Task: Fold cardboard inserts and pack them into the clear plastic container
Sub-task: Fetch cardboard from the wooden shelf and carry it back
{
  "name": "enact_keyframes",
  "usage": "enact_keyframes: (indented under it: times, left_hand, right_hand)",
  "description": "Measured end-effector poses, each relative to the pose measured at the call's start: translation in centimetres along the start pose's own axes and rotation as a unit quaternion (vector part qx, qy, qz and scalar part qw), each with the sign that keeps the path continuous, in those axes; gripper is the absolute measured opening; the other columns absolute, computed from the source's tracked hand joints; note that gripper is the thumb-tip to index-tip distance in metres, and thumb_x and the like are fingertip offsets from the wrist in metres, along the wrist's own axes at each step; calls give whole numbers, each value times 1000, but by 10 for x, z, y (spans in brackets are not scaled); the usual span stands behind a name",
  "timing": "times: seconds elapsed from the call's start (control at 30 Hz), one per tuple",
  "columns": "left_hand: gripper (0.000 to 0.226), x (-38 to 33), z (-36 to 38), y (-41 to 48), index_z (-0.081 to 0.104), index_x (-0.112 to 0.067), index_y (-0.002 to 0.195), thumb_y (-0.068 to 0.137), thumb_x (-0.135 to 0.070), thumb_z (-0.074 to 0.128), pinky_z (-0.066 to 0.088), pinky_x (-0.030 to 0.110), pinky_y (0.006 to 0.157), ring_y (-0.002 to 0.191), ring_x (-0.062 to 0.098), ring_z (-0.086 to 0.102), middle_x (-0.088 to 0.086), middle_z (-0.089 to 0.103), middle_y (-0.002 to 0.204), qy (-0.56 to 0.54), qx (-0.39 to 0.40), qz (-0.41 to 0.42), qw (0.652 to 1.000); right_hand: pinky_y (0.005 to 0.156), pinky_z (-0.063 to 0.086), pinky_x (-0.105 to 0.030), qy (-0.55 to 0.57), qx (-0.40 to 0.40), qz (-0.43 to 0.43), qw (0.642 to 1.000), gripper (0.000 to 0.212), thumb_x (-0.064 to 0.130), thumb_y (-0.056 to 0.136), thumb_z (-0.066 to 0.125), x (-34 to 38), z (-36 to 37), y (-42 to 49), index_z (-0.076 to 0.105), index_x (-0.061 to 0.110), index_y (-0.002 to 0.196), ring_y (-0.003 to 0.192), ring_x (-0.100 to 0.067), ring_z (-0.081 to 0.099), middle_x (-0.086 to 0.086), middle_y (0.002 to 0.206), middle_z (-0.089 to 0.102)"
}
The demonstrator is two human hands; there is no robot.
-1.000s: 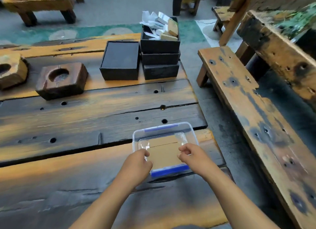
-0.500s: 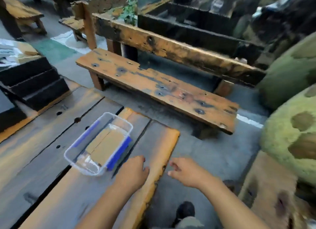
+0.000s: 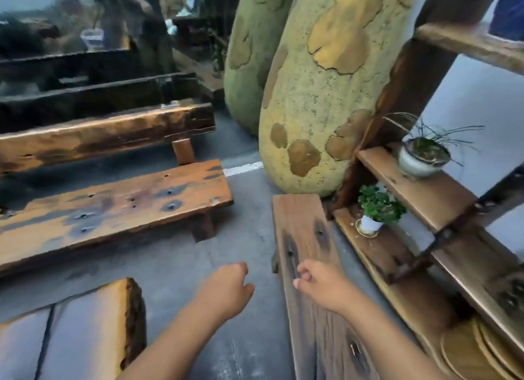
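Head view: shows no clear plastic container and no cardboard inserts anywhere in frame; cannot tell from here where either lies. Shows only a corner of the plank table at lower left, so probably puts the work surface off frame to the left, behind the left forearm.

Finds the left hand curled into a loose fist over bare floor, holding nothing. Finds the right hand just beside it, fingers bent yet parted, also holding nothing, over the near end of a narrow bench. Points both forearms forward and away from the table corner.

Judging by that: puts the left hand nearer the table edge, the right farther. Cannot give the container's long axis or any bearing from either hand while it stays unseen. Calls for turning back left before any fold or packing.

Farther out: a long wooden bench across the floor, two mottled green-yellow forms ahead, a wooden shelf at right bearing a small potted plant.
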State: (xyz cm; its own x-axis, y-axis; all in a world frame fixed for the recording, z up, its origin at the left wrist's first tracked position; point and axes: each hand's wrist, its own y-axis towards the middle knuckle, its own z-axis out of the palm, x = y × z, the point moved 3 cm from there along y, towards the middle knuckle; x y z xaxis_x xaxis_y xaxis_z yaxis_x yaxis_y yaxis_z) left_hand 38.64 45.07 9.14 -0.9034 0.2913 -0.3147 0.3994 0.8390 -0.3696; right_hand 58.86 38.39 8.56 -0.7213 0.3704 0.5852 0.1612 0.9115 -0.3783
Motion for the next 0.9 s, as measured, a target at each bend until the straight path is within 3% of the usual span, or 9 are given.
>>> enact_keyframes:
  times: [0.2, 0.37, 0.47, 0.6, 0.77, 0.9]
  left_hand:
    - [36, -135, 15, 49, 58, -14, 121, 91, -32, 52, 49, 36, 89, 115, 31, 60, 13, 66, 122, 68, 25, 131, 989]
    - [35, -253, 31, 76, 58, -14, 114, 86, -33, 51, 52, 39, 86, 111, 32, 62, 14, 70, 110, 115, 66, 256, 958]
    - [31, -316, 37, 93, 59, -15, 107, 84, -34, 50, 51, 38, 84, 107, 29, 63, 11, 71, 105, 145, 78, 337, 927]
    - [29, -394, 44, 114, 59, -22, 102, 80, -35, 47, 52, 37, 80, 101, 28, 66, 8, 71, 99, 149, 93, 426, 887]
    - [28, -486, 46, 123, 62, -19, 105, 84, -38, 56, 54, 37, 84, 102, 29, 66, 8, 72, 103, 141, 131, 525, 829]
    - [29, -551, 20, 131, 60, -24, 108, 85, -41, 54, 53, 38, 86, 101, 26, 65, 1, 70, 103, 132, 121, 591, 787]
  right_hand:
    - [80, 48, -34, 28, -84, 88, 992, 32, 34, 90, 61, -92, -81, -30, 63, 5, 104, 94, -28, 65, -11, 98, 70]
    - [73, 43, -27, 84, -171, 168, 967, 13, 36, 88, 61, -168, -145, -72, 61, 24, 92, 81, -17, 58, 2, 89, 67]
    - [74, 48, -30, 128, -236, 225, 937, 15, 34, 88, 61, -206, -171, -98, 61, 21, 96, 78, -20, 63, 3, 82, 67]
    - [75, 48, -29, 153, -291, 281, 902, 24, 34, 86, 62, -235, -193, -127, 62, 21, 106, 76, -12, 60, 7, 76, 65]
    - [79, 49, -30, 109, -355, 364, 854, 30, 41, 83, 61, -255, -233, -153, 64, 23, 107, 90, -18, 66, 2, 92, 73]
    - [81, 51, -30, 98, -400, 382, 827, 35, 42, 84, 60, -257, -292, -161, 61, 24, 114, 91, -14, 66, 4, 92, 74]
